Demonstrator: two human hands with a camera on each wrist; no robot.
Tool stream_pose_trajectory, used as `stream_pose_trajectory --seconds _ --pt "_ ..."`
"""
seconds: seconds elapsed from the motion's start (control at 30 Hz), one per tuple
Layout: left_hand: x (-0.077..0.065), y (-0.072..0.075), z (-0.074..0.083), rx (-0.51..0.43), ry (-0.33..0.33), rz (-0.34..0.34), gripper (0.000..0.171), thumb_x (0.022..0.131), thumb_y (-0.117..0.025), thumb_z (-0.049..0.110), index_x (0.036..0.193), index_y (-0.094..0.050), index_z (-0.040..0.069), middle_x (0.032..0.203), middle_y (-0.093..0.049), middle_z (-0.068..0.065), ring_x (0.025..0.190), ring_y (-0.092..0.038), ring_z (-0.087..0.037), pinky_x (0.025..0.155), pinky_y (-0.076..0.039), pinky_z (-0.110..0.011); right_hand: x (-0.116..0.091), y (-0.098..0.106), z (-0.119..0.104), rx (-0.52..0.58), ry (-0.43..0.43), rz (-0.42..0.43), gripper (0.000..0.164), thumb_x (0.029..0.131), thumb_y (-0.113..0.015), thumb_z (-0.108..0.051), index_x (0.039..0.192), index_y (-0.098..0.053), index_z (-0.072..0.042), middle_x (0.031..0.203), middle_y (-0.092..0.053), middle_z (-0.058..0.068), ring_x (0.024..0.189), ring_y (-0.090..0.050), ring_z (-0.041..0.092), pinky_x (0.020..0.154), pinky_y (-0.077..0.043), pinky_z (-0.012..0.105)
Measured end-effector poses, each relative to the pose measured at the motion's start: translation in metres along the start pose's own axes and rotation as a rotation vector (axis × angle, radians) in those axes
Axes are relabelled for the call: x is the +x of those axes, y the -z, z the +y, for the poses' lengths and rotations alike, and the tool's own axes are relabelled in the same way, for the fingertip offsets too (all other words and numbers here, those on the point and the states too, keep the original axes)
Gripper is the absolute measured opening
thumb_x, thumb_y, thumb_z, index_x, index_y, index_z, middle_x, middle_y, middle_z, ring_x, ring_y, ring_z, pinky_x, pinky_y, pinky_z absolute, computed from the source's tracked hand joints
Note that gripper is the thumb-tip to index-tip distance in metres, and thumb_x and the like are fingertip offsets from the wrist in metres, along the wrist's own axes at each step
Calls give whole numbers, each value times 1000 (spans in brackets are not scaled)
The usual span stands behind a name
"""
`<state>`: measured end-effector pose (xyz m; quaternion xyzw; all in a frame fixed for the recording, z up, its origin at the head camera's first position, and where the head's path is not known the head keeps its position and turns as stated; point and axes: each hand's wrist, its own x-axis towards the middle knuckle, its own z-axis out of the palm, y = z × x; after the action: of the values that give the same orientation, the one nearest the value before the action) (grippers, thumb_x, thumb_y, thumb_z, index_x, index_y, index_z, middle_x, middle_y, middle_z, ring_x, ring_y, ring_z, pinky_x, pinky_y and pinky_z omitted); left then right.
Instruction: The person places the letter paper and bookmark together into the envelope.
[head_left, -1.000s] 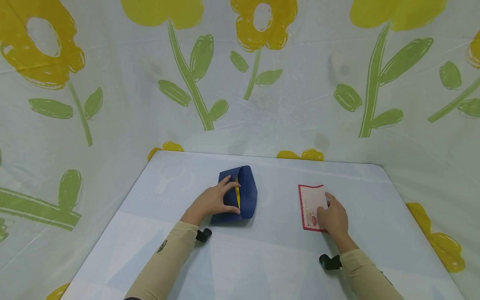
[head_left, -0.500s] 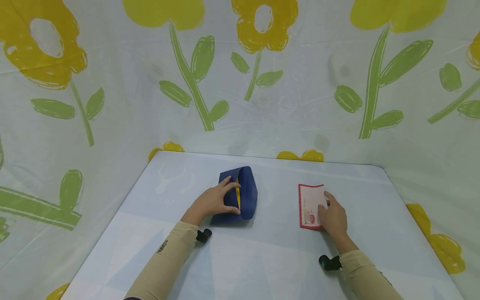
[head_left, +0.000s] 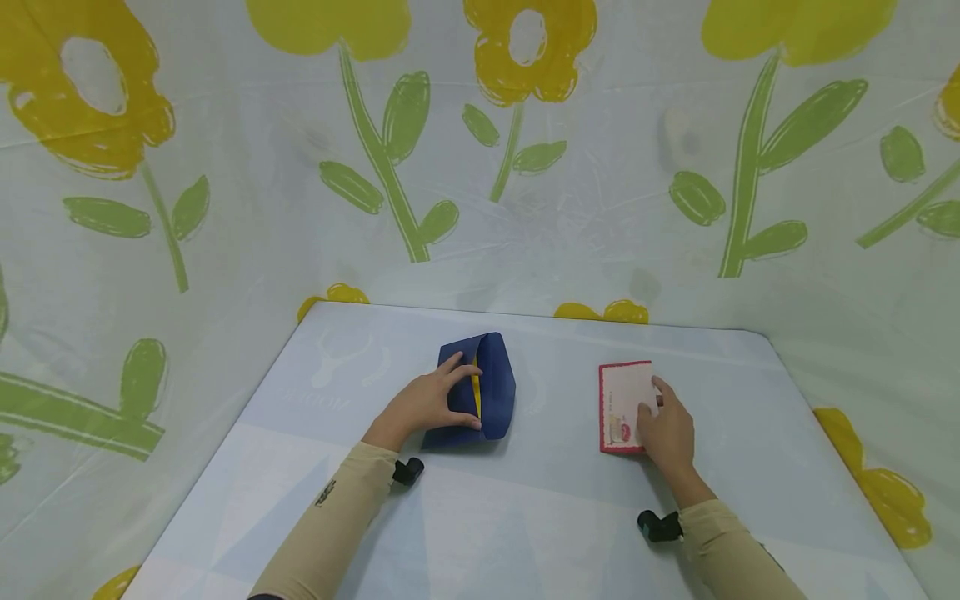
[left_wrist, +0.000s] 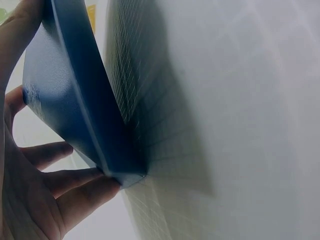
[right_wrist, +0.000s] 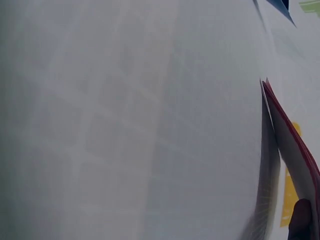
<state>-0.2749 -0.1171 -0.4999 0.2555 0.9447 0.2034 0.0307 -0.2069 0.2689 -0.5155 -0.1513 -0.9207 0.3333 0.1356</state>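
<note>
A dark blue envelope [head_left: 498, 392] is in my left hand [head_left: 422, 402], thumb and fingers spread across its body on either side of the opening. Its flap points right, and a yellow strip [head_left: 476, 387] shows in the gap. In the left wrist view, the envelope [left_wrist: 75, 95] is tilted above the surface with the fingers along its edge. To the right, my right hand [head_left: 670, 433] pinches a pale card [head_left: 621, 400] with a red border, small print and a red picture near its bottom. Nearly edge-on in the right wrist view, the card [right_wrist: 295, 145] has a dark fingertip [right_wrist: 301, 217] against it.
Both hands work over a pale blue and white table [head_left: 525, 517]. Behind it hangs a whitish curtain [head_left: 570, 225] printed with yellow flowers and green stems. Black wrist devices [head_left: 660, 526] sit beside both cuffs.
The card in my right hand has shifted slightly up and away from me, its top edge now tilting up toward the right. My left hand and the envelope stay practically still.
</note>
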Motion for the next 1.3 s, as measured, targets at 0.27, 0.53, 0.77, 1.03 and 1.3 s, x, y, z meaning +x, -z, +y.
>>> stream_pose_trajectory --seconds 0.27,0.53,0.77,1.03,1.3 --pt "-1 0 -1 -3 -12 6 90 56 -60 82 135 -37 46 154 -18 0 113 -54 -35 88 -46 -48 0 2 -2 32 2 34 53 93 -50 -18 144 -34 -10 118 -53 22 90 -50 32 73 -45 46" --pt "-1 1 -1 6 -27 13 91 56 -59 82 135 -37 45 154 -19 -1 110 -57 -33 86 -48 -46 0 1 -5 57 -37 30 55 94 -49 -19 145 -31 -12 124 -50 23 103 -48 36 83 -44 52" --pt "-1 1 1 -2 -20 6 90 56 -62 80 135 -38 44 154 -19 -2 112 -55 -34 88 -47 -47 -1 2 -8 71 -34 37 54 94 -48 -18 145 -30 -12 126 -49 23 106 -47 37 85 -43 53" --pt "-1 2 2 4 -3 1 89 57 -64 78 135 -38 45 154 -19 -1 115 -53 -37 89 -46 -49 0 1 -9 84 -35 53 54 95 -48 -18 146 -31 -14 127 -49 21 105 -47 34 85 -43 50" --pt "-1 2 3 -7 3 -2 88 58 -66 76 135 -38 45 154 -18 -1 116 -52 -37 89 -45 -50 0 0 -18 108 -50 46 55 95 -48 -22 146 -30 -16 126 -49 19 104 -47 33 84 -43 49"
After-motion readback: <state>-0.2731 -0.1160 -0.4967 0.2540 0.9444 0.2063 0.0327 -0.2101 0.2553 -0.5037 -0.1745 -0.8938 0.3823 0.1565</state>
